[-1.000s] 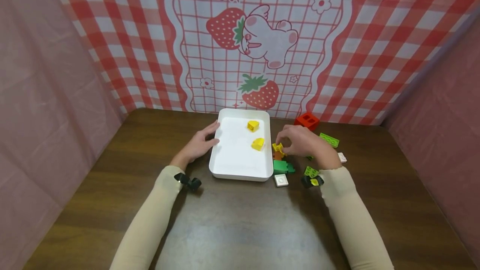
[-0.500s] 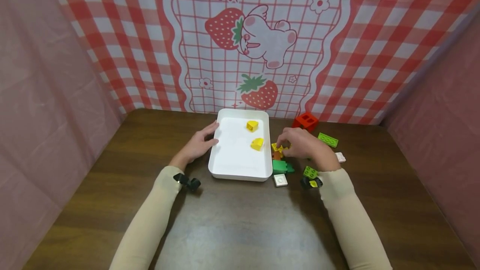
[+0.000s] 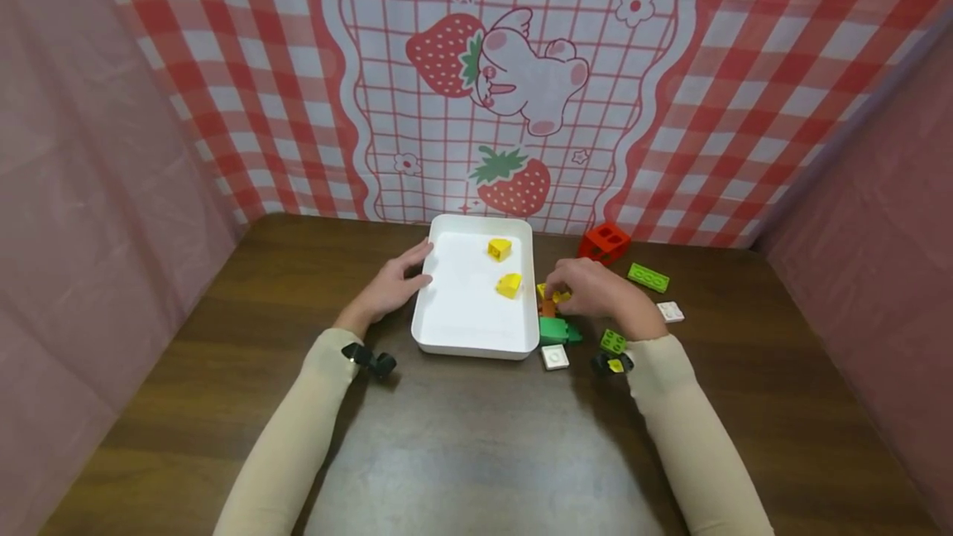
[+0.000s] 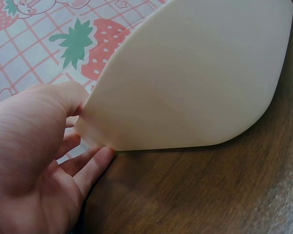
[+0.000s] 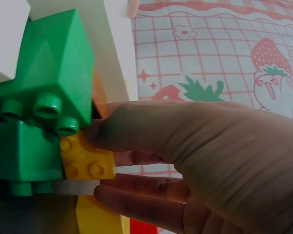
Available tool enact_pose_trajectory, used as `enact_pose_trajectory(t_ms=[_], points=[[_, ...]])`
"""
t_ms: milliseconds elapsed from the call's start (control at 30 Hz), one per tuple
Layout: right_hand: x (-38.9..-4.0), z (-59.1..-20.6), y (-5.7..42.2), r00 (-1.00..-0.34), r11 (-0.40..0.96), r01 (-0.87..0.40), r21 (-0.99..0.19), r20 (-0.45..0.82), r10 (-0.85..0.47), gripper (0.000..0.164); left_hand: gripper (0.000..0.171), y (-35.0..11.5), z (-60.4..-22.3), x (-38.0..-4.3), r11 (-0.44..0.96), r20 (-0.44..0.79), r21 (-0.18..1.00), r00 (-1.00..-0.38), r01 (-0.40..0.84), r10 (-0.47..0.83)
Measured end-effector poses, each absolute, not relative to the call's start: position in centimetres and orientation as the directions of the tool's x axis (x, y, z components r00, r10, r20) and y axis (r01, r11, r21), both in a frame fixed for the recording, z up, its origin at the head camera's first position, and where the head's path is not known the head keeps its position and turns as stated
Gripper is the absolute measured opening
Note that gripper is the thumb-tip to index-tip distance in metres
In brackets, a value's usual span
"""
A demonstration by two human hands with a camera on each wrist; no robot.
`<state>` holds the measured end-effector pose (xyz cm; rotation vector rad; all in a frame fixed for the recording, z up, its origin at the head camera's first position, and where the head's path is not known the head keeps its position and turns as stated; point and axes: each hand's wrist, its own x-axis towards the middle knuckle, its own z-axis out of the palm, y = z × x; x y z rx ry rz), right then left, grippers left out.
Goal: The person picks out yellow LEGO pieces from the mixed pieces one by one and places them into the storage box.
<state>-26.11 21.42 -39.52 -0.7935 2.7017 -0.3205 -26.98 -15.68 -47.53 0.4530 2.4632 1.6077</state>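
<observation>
My left hand (image 3: 387,288) rests against the left side of a white tray (image 3: 475,351), fingers and thumb touching its outer wall. Inside the tray sit two yellow wedge-shaped toy bricks (image 3: 510,285). To the right of the tray, my right hand (image 3: 590,284) reaches into a cluster of building bricks. In the right wrist view its thumb and fingers pinch a yellow studded brick (image 5: 90,161). Right beside that are green bricks (image 5: 58,68), and an orange brick (image 3: 548,308) is partly covered by the hand. Another yellow brick (image 5: 98,214) lies near the fingers.
A red frame-like brick (image 3: 605,243) stands at the back right. Light green bricks (image 3: 648,278) and white square pieces (image 3: 554,357) lie around the right hand. A patterned cloth (image 3: 521,64) hangs behind the wooden table (image 3: 476,453).
My right hand has shifted slightly toward me and its fingers have drawn in around a yellow brick. The left hand and the tray have stayed in place.
</observation>
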Motion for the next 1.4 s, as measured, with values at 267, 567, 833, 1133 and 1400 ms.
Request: enact_pose_trajectory(t_ms=[267,567,833,1133,1400], points=[[-25.9,-39.8,21.3,-0.807,0.838,-0.452,-0.306,-0.26,-0.53,0.023,0.068,-15.6,-47.4,-26.9,0.383,0.016,0.911,-0.939,0.156,0.344],[-26.1,-40.1,21.0,-0.799,0.843,-0.446,-0.3,-0.29,-0.526,0.015,0.068,-15.6,-47.4,-26.9,0.371,0.024,0.915,-0.939,0.158,0.342],[-26.3,-40.6,20.7,-0.787,0.837,-0.461,-0.294,-0.3,-0.538,0.018,0.068,-15.7,-47.4,-26.9,0.359,0.038,0.918,-0.939,0.168,0.342],[-26.4,-40.7,20.6,-0.795,0.848,-0.45,-0.281,-0.307,-0.524,0.024,0.068,-15.8,-47.5,-26.9,0.362,0.031,0.918,-0.937,0.164,0.348],[-26.4,-40.7,20.4,-0.798,0.855,-0.442,-0.272,-0.316,-0.513,0.023,0.068,-15.9,-47.4,-27.0,0.365,0.034,0.916,-0.938,0.168,0.346]])
